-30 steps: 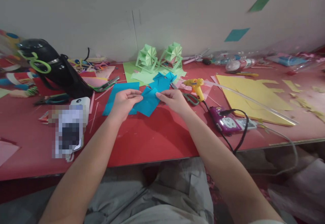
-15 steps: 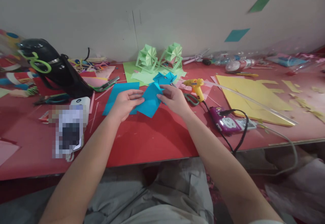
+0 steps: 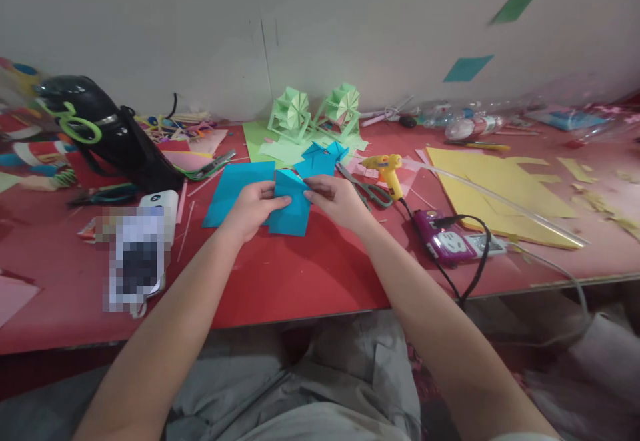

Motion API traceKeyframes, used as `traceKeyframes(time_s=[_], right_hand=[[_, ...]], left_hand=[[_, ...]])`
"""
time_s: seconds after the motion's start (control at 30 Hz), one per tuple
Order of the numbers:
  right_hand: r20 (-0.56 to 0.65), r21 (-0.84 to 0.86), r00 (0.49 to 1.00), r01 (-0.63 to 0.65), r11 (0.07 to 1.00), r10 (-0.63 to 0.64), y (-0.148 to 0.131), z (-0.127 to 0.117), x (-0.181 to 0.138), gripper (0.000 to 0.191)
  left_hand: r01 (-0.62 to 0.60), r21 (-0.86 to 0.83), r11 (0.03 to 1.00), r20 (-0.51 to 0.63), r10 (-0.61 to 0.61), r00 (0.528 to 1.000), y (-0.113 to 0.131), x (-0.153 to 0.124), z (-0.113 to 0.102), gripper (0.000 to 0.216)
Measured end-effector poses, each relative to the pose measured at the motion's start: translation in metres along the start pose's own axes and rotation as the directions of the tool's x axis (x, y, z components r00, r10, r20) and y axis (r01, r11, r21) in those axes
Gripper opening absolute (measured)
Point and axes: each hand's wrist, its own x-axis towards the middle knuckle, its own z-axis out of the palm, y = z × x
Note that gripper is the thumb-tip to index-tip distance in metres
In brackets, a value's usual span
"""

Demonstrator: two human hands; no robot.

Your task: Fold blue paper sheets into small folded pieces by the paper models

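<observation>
Between both hands is a blue sheet of paper [image 3: 292,209] with a folded corner at its top. My left hand [image 3: 253,207] pinches its left side, thumb lying over the front. At the upper right edge, my right hand [image 3: 333,199] grips the folded corner between thumb and fingers. A larger blue sheet [image 3: 239,184] lies flat on the table, partly under my left hand. Behind the held sheet are folded blue paper pieces [image 3: 325,155]. Scissors [image 3: 373,193] lie just right of my right hand.
Two light green paper models [image 3: 291,115] stand near the wall. A yellow glue gun [image 3: 387,171] and a purple power socket [image 3: 445,235] with cables are on the right, near yellow sheets [image 3: 500,194]. On the left are a phone [image 3: 159,227] and a black bottle-shaped object [image 3: 115,127].
The held blue sheet has turned more upright, and its top corner lies flatter. My right hand has moved slightly left and down, uncovering more of the scissors.
</observation>
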Motion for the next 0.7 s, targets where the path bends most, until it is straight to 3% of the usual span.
traceKeyframes(time_s=[0.17, 0.47, 0.7], right_hand=[[-0.080, -0.206, 0.995, 0.038, 0.978, -0.056, -0.0035, -0.0013, -0.0014, 0.019], [-0.105, -0.262, 0.953, 0.250, 0.932, -0.285, 0.0004, 0.0017, -0.0022, 0.026], [-0.124, -0.276, 0.979, 0.124, 0.953, -0.164, -0.0053, 0.0029, -0.0048, 0.024]], left_hand=[[0.009, -0.002, 1.000, -0.028, -0.009, 1.000, -0.0008, 0.0008, 0.0002, 0.043], [0.038, -0.089, 0.995, -0.064, -0.044, 0.997, -0.0015, 0.0048, -0.0003, 0.031], [-0.006, -0.031, 1.000, -0.057, 0.004, 0.998, -0.0021, 0.0053, 0.0013, 0.032]])
